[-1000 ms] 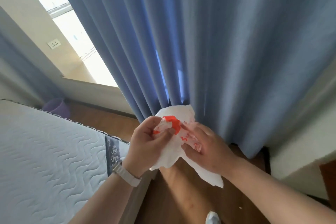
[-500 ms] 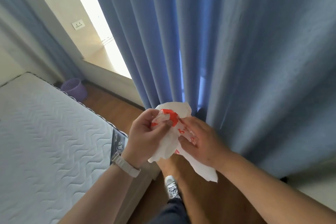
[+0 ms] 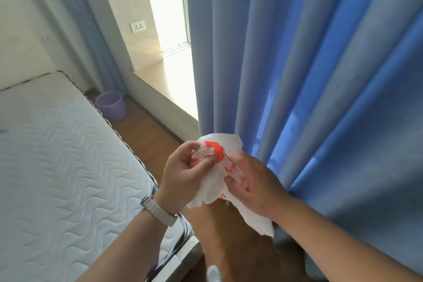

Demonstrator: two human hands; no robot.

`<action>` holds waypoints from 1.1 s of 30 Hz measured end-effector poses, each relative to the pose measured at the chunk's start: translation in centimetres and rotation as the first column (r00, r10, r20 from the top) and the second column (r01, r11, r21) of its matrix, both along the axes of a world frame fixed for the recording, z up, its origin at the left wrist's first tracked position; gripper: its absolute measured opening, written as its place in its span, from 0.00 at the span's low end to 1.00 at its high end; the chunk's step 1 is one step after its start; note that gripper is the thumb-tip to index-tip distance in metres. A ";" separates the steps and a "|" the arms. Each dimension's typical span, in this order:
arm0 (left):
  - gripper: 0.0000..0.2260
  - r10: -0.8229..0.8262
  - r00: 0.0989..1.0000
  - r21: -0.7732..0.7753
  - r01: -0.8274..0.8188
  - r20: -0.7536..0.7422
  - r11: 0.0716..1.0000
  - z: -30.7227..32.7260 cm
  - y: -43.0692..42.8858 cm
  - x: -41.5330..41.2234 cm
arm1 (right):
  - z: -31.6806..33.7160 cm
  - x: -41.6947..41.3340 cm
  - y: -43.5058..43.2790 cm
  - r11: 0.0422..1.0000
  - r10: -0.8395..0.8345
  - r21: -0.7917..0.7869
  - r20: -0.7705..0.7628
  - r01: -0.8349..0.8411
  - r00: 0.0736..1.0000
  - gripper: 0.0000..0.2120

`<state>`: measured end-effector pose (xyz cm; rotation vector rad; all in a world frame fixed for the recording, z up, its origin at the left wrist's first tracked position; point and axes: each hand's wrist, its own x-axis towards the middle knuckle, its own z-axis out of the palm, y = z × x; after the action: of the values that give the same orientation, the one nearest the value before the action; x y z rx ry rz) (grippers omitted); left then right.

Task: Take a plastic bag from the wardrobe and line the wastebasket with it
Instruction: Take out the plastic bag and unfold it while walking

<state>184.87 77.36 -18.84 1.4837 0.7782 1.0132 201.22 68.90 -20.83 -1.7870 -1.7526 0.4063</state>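
Observation:
Both my hands hold a crumpled white plastic bag (image 3: 218, 146) with red print, at chest height in front of the blue curtain. My left hand (image 3: 185, 173), with a metal watch on its wrist, pinches the bag's red-printed top edge. My right hand (image 3: 254, 181) grips the bag's right side, and a white tail of plastic hangs below it. A small purple wastebasket (image 3: 111, 105) stands upright on the wooden floor in the far corner, between the bed and the window ledge, well away from my hands.
A bare white quilted mattress (image 3: 57, 167) fills the left. Long blue curtains (image 3: 309, 75) hang on the right. A low window ledge (image 3: 164, 89) runs along the wall, with a wall socket (image 3: 138, 27) above it. A strip of wooden floor (image 3: 148, 135) leads between bed and ledge to the wastebasket.
The view has swung left and up, bringing the wastebasket, ledge and window more into sight. My hands keep holding the bag, working at its top edge.

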 end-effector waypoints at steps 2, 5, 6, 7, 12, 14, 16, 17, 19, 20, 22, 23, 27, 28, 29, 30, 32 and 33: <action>0.05 0.033 0.999 0.023 -0.032 -0.025 0.999 0.0 2.8 -0.5 | 0.0 -0.2 3.0 0.999 0.028 0.017 -0.016 -0.028 0.999 0.13; 0.07 0.066 0.998 0.021 -0.066 -0.021 0.998 0.2 5.7 -1.0 | -0.5 -0.3 6.8 0.997 0.066 0.036 -0.028 -0.065 0.997 0.15; 0.08 0.079 0.997 0.023 -0.079 -0.015 0.997 0.4 6.5 -1.2 | -0.7 -0.2 8.1 0.995 0.086 0.053 -0.014 -0.085 0.996 0.16; 0.07 0.092 0.996 0.020 -0.092 -0.008 0.996 0.6 7.2 -1.2 | -0.9 -0.2 9.4 0.991 0.110 0.073 -0.003 -0.110 0.994 0.17; 0.08 0.226 0.974 -0.031 -0.226 -0.014 0.974 0.5 11.9 -1.1 | -1.9 0.3 16.4 0.967 0.221 0.138 -0.041 -0.214 0.974 0.20; 0.09 0.284 0.958 -0.030 -0.285 -0.043 0.958 0.4 13.8 -0.6 | -2.5 0.9 19.5 0.950 0.273 0.172 -0.048 -0.262 0.961 0.19; 0.09 0.337 0.939 -0.035 -0.340 -0.073 0.940 0.3 15.3 -0.1 | -2.9 1.4 22.1 0.931 0.325 0.198 -0.073 -0.306 0.943 0.19; 0.10 0.367 0.927 -0.046 -0.371 -0.076 0.927 0.4 15.9 0.1 | -2.9 1.6 23.3 0.920 0.353 0.217 -0.086 -0.328 0.932 0.19; 0.10 0.444 0.893 -0.045 -0.448 -0.073 0.893 1.2 17.5 0.9 | -2.5 2.1 26.1 0.883 0.424 0.273 -0.117 -0.381 0.898 0.18; 0.09 0.483 0.873 -0.030 -0.486 -0.074 0.873 1.7 18.6 1.3 | -2.3 2.4 27.8 0.864 0.452 0.307 -0.130 -0.398 0.882 0.18; 0.07 0.534 0.841 -0.007 -0.536 -0.081 0.844 2.5 20.6 2.1 | -2.0 2.9 31.1 0.837 0.486 0.356 -0.139 -0.414 0.863 0.18; 0.06 0.552 0.830 -0.001 -0.554 -0.075 0.833 2.6 21.4 2.3 | -1.8 2.9 32.4 0.826 0.501 0.368 -0.134 -0.426 0.855 0.19; 0.08 0.610 0.792 0.004 -0.610 -0.022 0.792 2.6 23.3 2.6 | -1.7 2.8 35.8 0.811 0.554 0.329 -0.164 -0.484 0.816 0.18; 0.08 0.627 0.779 0.006 -0.627 -0.014 0.779 2.6 23.8 2.6 | -1.6 2.7 36.5 0.804 0.570 0.316 -0.165 -0.504 0.805 0.18; 0.08 0.642 0.766 0.010 -0.642 -0.015 0.767 2.7 24.4 2.5 | -1.6 2.6 37.4 0.794 0.585 0.311 -0.160 -0.522 0.795 0.19; 0.07 0.655 0.755 0.014 -0.655 -0.018 0.756 2.7 25.0 2.4 | -1.5 2.5 38.3 0.787 0.595 0.314 -0.158 -0.532 0.788 0.19; 0.07 0.672 0.740 0.014 -0.672 -0.020 0.741 2.4 26.4 2.0 | -1.6 2.2 40.0 0.782 0.597 0.332 -0.158 -0.527 0.786 0.19; 0.07 0.676 0.736 0.010 -0.676 -0.018 0.737 2.2 27.1 1.9 | -1.6 1.9 40.8 0.781 0.594 0.346 -0.153 -0.520 0.790 0.19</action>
<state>186.73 104.51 -16.64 1.2155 1.3936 1.5388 203.13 109.67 -22.43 -0.9285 -2.0131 0.5590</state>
